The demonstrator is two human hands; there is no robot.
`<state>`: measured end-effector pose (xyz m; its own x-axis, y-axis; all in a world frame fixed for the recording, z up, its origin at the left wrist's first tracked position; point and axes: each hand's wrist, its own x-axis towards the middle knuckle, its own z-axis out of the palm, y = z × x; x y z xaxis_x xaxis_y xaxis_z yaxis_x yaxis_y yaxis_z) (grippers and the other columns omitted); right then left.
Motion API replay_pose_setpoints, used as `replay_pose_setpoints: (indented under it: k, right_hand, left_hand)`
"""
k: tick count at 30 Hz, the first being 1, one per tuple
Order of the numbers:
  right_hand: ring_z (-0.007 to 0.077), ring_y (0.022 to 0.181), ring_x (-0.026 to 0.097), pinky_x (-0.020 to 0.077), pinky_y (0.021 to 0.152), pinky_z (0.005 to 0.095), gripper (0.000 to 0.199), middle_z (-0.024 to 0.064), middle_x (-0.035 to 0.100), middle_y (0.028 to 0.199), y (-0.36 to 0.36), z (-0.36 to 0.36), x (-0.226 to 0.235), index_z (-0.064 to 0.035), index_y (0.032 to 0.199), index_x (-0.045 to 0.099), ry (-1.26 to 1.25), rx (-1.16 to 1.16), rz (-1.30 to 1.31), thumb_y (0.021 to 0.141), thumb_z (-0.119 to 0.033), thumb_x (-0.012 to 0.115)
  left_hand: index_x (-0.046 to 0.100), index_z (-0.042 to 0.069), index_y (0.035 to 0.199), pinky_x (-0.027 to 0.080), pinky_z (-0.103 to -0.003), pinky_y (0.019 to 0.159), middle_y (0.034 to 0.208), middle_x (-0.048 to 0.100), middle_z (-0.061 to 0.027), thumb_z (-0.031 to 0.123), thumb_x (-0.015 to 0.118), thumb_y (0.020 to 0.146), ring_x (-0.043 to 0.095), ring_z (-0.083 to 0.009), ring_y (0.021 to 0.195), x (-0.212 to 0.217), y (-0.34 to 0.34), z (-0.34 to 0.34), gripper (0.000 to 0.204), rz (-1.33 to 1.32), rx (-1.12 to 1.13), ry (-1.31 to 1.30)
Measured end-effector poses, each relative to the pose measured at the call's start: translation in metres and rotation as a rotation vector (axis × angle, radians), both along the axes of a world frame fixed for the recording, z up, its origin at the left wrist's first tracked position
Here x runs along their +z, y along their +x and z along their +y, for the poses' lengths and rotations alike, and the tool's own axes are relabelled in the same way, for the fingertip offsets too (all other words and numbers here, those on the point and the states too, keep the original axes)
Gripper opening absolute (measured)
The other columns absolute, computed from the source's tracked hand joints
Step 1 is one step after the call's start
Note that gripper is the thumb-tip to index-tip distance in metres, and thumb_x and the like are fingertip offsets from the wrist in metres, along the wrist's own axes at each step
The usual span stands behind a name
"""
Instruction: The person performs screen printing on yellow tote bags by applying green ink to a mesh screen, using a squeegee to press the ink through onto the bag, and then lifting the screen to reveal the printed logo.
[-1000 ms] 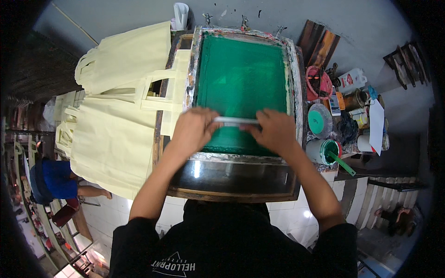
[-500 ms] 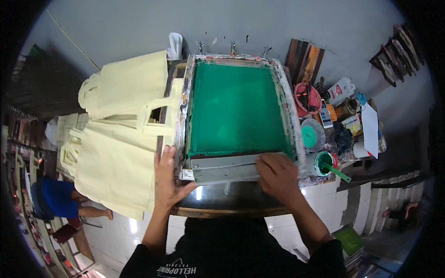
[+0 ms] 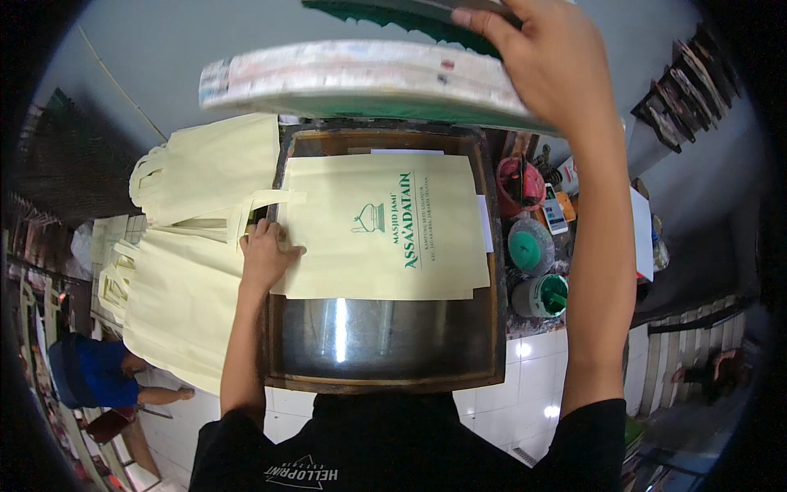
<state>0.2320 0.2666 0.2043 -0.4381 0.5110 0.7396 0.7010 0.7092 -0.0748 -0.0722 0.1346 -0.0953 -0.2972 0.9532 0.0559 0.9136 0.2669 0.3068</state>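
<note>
Clearly, nearest to the body, see the glossy dark table (image 3: 320, 340), bordered in wood, with a pale yellow bag (image 3: 328, 266) laid flat across its middle. Note the green emblem (image 3: 370, 220) and green lettering (image 3: 410, 220) facing up and lying level — presumably to spare any wet ink from smearing. At the bag's left edge, by its handle strap (image 3: 279, 197), find the left hand (image 3: 266, 252): grip slack and parted, thumb on the fabric, fingers curled near the strap. Judge it placed there to steady the bag; cannot tell whether pinching any fabric. Farther left, beside the table, see stacked bags (image 3: 193, 291) in the same pale yellow, likely piled there for easy reach.

Beyond and above the bag, apart from it, find the white-edged screen frame (image 3: 361, 78), tilted up, showing green along its underside. Held by the right hand (image 3: 553, 61) — grip closed on the right-hand part, most fingertips hidden. See the thumb stretched toward a grey strip (image 3: 426, 8), perhaps a squeegee, mostly cut off at the top; cannot tell how firmly pressed. Seemingly raised so as to leave the print untouched.

Right of the table, make out a white tub (image 3: 531, 297) of green ink, probably set close for dipping. Farthest, see the grey wall (image 3: 246, 74).
</note>
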Motion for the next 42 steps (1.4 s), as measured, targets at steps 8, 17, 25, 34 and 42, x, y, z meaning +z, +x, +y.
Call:
replay_pose_setpoints:
  k: [8,17,25,34,42]
  right_hand:
    - [0.0299,0.077,0.069,0.0509,0.073,0.0395,0.030,0.0222,0.072,0.085,-0.003,0.062,0.026,0.0020,0.100,0.073,-0.170,0.081,0.110,0.088,-0.025,0.069]
    - [0.0399,0.083,0.069,0.0521,0.080,0.0450,0.040,0.0294,0.071,0.088,-0.012,0.082,0.041,0.0076,0.099,0.072,-0.088,0.000,-0.017,0.088,-0.031,0.069]
    - [0.0419,0.087,0.069,0.0521,0.084,0.0458,0.039,0.0302,0.071,0.094,-0.006,0.081,0.049,0.0068,0.102,0.073,-0.113,0.000,-0.068,0.088,-0.029,0.071]
    - [0.0423,0.090,0.070,0.0531,0.085,0.0452,0.040,0.0321,0.070,0.096,-0.002,0.116,0.042,0.0082,0.103,0.073,-0.019,0.120,-0.001,0.087,-0.028,0.073]
    - [0.0448,0.088,0.069,0.0532,0.084,0.0463,0.037,0.0316,0.070,0.094,-0.001,0.121,0.051,0.0071,0.099,0.075,-0.001,0.145,-0.101,0.086,-0.028,0.073]
  left_hand:
    - [0.063,0.003,0.085,0.042,-0.038,0.084,0.083,0.061,-0.0077,0.023,0.080,0.081,0.055,-0.0210,0.086,0.014,-0.025,-0.007,0.026,-0.498,0.051,0.111]
    - [0.063,0.000,0.114,0.050,-0.042,0.088,0.118,0.069,-0.0212,0.024,0.072,0.089,0.067,-0.0344,0.108,0.079,-0.180,-0.134,0.035,0.457,0.644,0.177]
    - [0.055,-0.004,0.133,0.040,-0.045,0.111,0.133,0.059,-0.0271,0.032,0.073,0.090,0.053,-0.0416,0.129,0.016,0.046,0.044,0.059,-0.289,-0.155,0.257]
    - [0.027,0.014,0.159,-0.001,-0.064,0.120,0.168,0.005,-0.0233,0.073,0.058,0.086,-0.005,-0.0425,0.155,-0.035,0.237,0.191,0.099,-0.085,-0.414,-0.150]
    - [0.020,0.016,0.162,-0.004,-0.066,0.119,0.168,0.001,-0.0224,0.078,0.053,0.085,-0.010,-0.0443,0.154,-0.034,0.256,0.197,0.105,-0.048,-0.367,-0.225]
